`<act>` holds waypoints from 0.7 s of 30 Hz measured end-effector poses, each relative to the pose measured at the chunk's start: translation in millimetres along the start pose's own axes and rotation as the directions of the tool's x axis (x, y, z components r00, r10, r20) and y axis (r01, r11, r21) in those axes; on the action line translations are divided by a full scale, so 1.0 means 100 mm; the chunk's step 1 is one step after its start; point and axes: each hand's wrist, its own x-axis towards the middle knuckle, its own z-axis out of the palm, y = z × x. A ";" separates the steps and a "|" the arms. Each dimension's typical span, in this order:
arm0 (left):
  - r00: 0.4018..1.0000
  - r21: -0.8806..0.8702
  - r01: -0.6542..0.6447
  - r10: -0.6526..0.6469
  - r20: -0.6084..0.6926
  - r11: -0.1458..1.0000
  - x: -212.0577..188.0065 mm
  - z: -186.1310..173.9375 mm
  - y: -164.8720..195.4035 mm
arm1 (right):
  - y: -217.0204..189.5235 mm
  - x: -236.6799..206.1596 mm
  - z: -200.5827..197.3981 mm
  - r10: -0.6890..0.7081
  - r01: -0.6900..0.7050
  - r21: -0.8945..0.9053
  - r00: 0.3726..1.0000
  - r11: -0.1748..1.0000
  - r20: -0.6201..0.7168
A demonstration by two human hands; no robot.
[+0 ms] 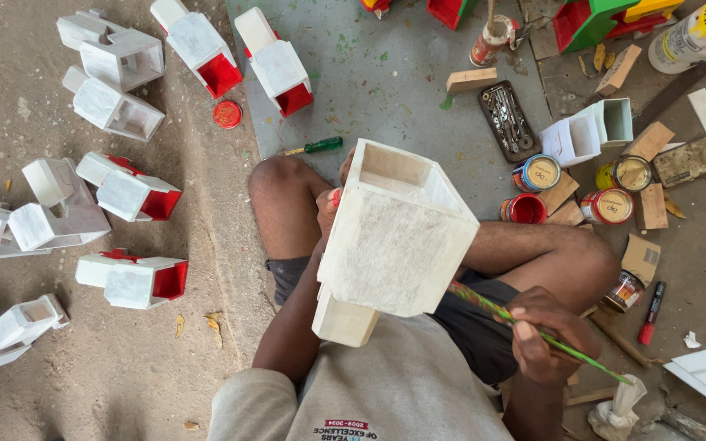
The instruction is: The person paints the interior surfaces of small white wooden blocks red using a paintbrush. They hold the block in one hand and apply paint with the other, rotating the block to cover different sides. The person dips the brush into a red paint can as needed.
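— What does the person hold at this moment?

— The left hand holds up a white wooden birdhouse over the lap, with the open end turned away from the body. Most of this hand is hidden behind the box; only fingertips with red paint show at its left edge, pressed on the wood. The right hand has its fingers closed on a thin green brush, and the brush end goes under the lower right side of the box.

— How to do this step well, in your opinion?

— I think the box must stay steady, so a firm hold on the unpainted wall is better than a hold on a wet face. The brush should carry little paint, because a full brush can drip on the legs below. The open red paint tin stands near the right knee, among other small tins, so the way to it is short.

— And the rest?

— Several houses with red insides lie on the sandy ground at the left, well apart. A green screwdriver lies beyond the left knee.
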 end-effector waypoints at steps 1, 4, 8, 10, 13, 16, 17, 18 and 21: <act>1.000 -0.005 0.010 -0.010 -0.002 1.000 -0.02 0.00 0.00 | -0.01 0.00 -0.01 0.001 0.000 0.054 1.000 0.999 -0.020; 1.000 -0.017 0.025 -0.025 0.003 1.000 -0.05 -0.01 0.00 | -0.01 -0.03 -0.01 0.025 -0.024 0.025 0.998 0.999 -0.059; 0.999 -0.022 0.040 -0.040 0.001 0.999 -0.08 -0.03 0.02 | -0.08 -0.04 -0.07 0.008 -0.002 -0.152 0.999 0.988 0.038; 0.999 -0.022 0.049 -0.049 0.003 0.999 -0.08 -0.05 0.01 | -0.13 -0.05 -0.08 -0.025 0.030 -0.106 0.999 0.994 0.046; 0.999 -0.031 0.054 -0.054 0.003 0.998 -0.10 -0.06 0.02 | -0.18 -0.03 -0.06 -0.020 0.029 -0.208 0.999 0.978 0.043; 0.998 -0.030 0.057 -0.057 0.005 0.998 -0.11 -0.06 0.02 | -0.24 -0.01 -0.02 -0.033 0.059 -0.261 0.994 0.964 0.104; 0.998 -0.029 0.058 -0.058 0.006 0.998 -0.11 -0.06 0.02 | -0.26 0.01 -0.02 -0.036 0.060 -0.255 0.995 0.965 0.098; 0.998 -0.029 0.059 -0.059 0.009 0.998 -0.12 -0.06 0.02 | -0.29 0.02 -0.01 -0.039 0.061 -0.248 0.995 0.967 0.093; 0.998 -0.027 0.065 -0.065 0.010 0.997 -0.12 -0.06 0.03 | -0.33 0.04 0.03 -0.044 0.068 -0.302 0.995 0.951 0.087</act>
